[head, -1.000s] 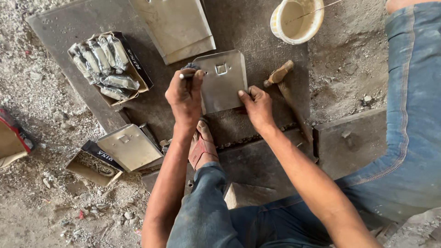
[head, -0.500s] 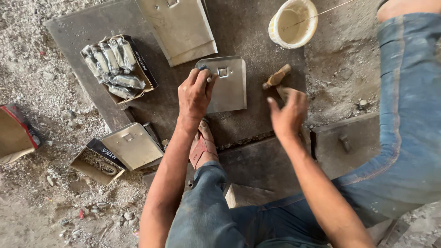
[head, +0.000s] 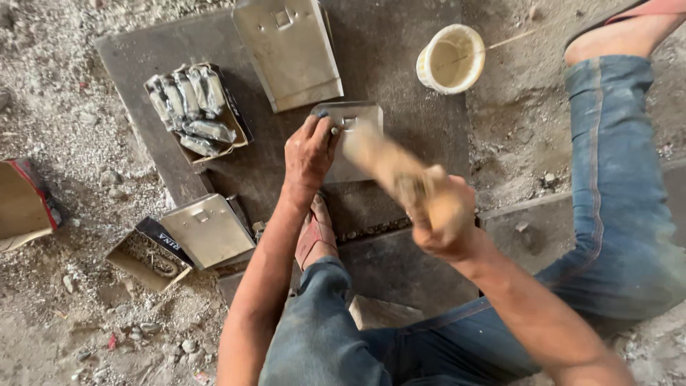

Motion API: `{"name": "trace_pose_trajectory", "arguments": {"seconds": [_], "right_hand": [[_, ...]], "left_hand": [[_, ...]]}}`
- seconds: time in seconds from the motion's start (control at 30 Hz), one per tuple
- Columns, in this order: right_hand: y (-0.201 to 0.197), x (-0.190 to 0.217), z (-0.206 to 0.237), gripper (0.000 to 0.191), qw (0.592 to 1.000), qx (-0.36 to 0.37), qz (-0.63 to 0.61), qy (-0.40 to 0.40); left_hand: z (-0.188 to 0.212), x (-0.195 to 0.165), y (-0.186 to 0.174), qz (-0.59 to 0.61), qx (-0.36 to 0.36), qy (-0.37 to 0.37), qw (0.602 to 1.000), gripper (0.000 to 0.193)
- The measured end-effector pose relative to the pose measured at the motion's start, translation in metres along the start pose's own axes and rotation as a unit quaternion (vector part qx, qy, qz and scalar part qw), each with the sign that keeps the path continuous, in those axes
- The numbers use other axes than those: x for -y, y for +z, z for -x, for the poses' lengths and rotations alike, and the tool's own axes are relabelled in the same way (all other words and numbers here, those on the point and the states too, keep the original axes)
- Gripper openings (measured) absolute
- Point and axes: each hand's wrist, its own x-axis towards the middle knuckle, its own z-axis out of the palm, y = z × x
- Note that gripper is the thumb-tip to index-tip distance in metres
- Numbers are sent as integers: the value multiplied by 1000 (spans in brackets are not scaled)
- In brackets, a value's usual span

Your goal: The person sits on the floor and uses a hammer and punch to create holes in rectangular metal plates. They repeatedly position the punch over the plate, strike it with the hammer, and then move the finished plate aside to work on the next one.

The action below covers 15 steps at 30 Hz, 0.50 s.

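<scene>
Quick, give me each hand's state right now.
Left hand: closed, pinching a small dark part against the grey sheet-metal plate.
Right hand: closed on a motion-blurred wooden-handled tool.

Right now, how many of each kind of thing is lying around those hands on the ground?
Metal plates: 3
Cardboard boxes: 3
Cups: 1
Wooden-handled tools: 1
Total: 8
</scene>
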Motion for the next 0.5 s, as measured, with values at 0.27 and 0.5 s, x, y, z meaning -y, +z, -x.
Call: {"name": "trace_pose_trajectory", "arguments": {"seconds": [0.27, 0.5], "right_hand": [[-9, 58, -23, 27, 994, 45, 91, -31], [-2, -16, -36, 35, 974, 58, 198, 88]], "left_hand": [[7, 7, 1, 40, 10, 4, 999, 31], [2, 0, 3, -10, -17, 4, 1000, 21]]}}
